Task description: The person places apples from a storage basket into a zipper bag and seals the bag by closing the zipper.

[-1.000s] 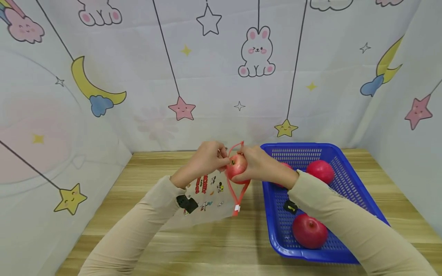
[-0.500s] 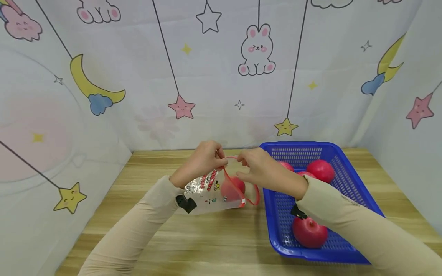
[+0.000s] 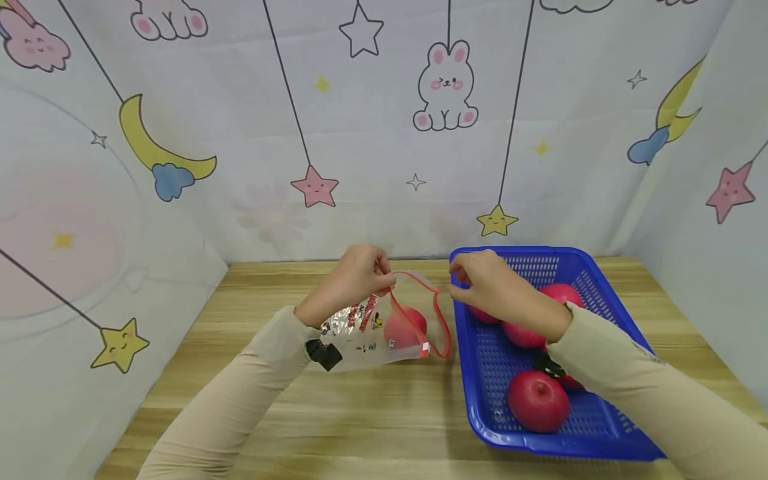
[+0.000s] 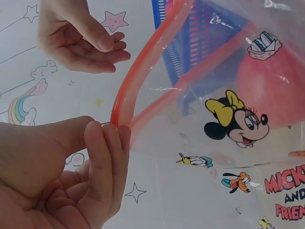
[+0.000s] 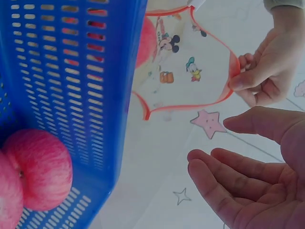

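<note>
A clear zip bag [image 3: 360,347] with cartoon prints and a red zip edge lies on the table with its mouth spread. Inside it rests a red apple [image 3: 401,328], seen through the plastic in the left wrist view as well. My left hand [image 3: 362,272] pinches the red edge of the bag between thumb and fingers. Apart from the bag, my right hand [image 3: 495,287] hovers over the near-left rim of the blue basket. Its fingers are loosely bent with nothing between them, as the right wrist view [image 5: 252,176] confirms.
The blue plastic basket [image 3: 474,400] stands on the right of the wooden table [image 3: 336,427]. Several red apples lie in it, one apple [image 3: 539,401] at its front. A white cloth [image 3: 360,133] with cartoon prints surrounds the table at the back and sides.
The apple that my right hand held at the bag's mouth is now inside the bag. My right hand has let go and moved right, over the basket. The left hand keeps its pinch.
</note>
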### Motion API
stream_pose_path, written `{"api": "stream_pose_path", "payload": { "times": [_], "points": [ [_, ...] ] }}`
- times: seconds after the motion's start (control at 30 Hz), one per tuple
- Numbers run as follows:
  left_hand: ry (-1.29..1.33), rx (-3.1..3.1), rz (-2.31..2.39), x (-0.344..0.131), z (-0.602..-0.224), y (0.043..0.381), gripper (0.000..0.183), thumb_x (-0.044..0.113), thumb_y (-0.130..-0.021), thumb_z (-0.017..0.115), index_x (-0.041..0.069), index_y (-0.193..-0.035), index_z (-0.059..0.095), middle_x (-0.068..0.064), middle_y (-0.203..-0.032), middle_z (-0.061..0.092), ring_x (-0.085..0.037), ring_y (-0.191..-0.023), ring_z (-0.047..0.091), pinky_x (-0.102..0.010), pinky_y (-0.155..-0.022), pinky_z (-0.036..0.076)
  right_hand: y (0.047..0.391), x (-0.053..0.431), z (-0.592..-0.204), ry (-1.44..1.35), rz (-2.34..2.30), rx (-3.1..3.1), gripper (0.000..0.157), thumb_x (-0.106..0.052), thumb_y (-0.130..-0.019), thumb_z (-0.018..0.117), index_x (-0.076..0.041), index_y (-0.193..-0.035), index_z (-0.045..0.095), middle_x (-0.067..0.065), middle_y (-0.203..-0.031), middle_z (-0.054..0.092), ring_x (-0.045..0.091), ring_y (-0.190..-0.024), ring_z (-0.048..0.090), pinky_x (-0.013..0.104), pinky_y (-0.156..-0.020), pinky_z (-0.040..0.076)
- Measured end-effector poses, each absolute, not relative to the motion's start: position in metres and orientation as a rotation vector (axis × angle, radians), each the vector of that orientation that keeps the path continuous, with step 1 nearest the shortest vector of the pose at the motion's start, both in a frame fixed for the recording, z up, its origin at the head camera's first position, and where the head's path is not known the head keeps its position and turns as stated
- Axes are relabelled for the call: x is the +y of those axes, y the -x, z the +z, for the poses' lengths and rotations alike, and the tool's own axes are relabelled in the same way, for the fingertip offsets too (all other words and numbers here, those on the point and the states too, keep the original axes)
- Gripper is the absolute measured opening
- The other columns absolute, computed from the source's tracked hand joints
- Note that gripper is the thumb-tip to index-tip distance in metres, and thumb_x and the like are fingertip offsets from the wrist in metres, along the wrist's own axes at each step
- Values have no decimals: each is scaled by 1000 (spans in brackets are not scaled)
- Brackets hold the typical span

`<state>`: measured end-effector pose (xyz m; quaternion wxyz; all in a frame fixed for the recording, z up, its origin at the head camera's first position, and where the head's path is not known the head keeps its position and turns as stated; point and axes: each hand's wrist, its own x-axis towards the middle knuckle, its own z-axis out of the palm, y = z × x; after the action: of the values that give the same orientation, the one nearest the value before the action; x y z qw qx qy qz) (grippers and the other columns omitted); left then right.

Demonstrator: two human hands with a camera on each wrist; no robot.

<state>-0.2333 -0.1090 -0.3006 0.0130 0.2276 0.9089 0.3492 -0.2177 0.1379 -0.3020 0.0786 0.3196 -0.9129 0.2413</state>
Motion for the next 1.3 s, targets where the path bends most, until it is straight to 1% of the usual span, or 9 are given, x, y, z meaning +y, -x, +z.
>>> {"api": "stream_pose_path", "payload": {
  "times": [0.2,0.37,0.5,0.67,0.83,0.97,1.13,1.2,1.3],
  "points": [
    [-692,2847,1101,-110,-297,232,9,-2,-88,63,-1,-79,64,-4,-65,69,-13,-58,66,-23,-55,51,218,150,-303,-873,756,-2792,19,-1,-86,72,8,-101,67,17,-91,70,30,-86,68,41,-76,57],
    [-693,2870,1097,-110,-294,230,10,-2,-89,62,0,-79,62,-3,-63,67,-19,-59,67,-22,-51,44,221,161,-305,-823,738,-2809,18,-3,-86,70,8,-101,68,15,-89,69,29,-85,67,43,-76,56],
    [-693,2899,1074,-110,-292,230,10,-2,-88,62,1,-79,62,-2,-63,67,-17,-58,65,-23,-51,42,225,170,-309,-803,731,-2810,21,-4,-85,68,9,-101,68,16,-91,70,31,-86,67,46,-77,56],
    [-686,2920,1064,-110,-290,230,10,-2,-88,62,2,-79,61,-2,-63,67,-14,-57,64,-23,-51,43,226,182,-313,-763,712,-2862,26,-8,-88,71,11,-104,66,20,-95,69,34,-89,66,49,-78,55],
    [-688,2928,1063,-110,-286,228,10,-1,-90,63,1,-80,61,-1,-62,66,-15,-57,64,-23,-50,44,228,192,-316,-731,685,-2894,27,-11,-88,72,10,-104,66,20,-93,69,33,-88,65,49,-79,54],
    [-696,2935,1061,-110,-284,228,10,0,-90,63,2,-80,61,-1,-61,66,-15,-55,63,-24,-48,43,228,199,-319,-751,632,-2918,25,-10,-87,73,10,-100,67,16,-87,68,32,-83,64,49,-76,53],
    [-700,2938,1049,-111,-283,228,10,0,-90,63,2,-80,62,-1,-63,66,-15,-58,65,-24,-52,45,229,210,-326,-773,564,-2973,25,-13,-85,76,9,-94,67,10,-80,65,25,-76,61,45,-70,52],
    [-697,2940,1048,-112,-282,228,10,0,-90,63,2,-81,62,-1,-64,67,-16,-59,66,-24,-53,46,230,215,-328,-771,566,-2998,23,-15,-85,76,4,-82,64,3,-70,57,20,-66,53,39,-62,47],
    [-691,2949,1042,-112,-281,228,9,0,-90,63,1,-81,62,-2,-65,67,-14,-59,65,-24,-54,46,230,221,-330,-756,586,-3038,31,-19,-85,77,-6,-70,53,-3,-62,42,15,-59,41,32,-56,36]
  ]
}}
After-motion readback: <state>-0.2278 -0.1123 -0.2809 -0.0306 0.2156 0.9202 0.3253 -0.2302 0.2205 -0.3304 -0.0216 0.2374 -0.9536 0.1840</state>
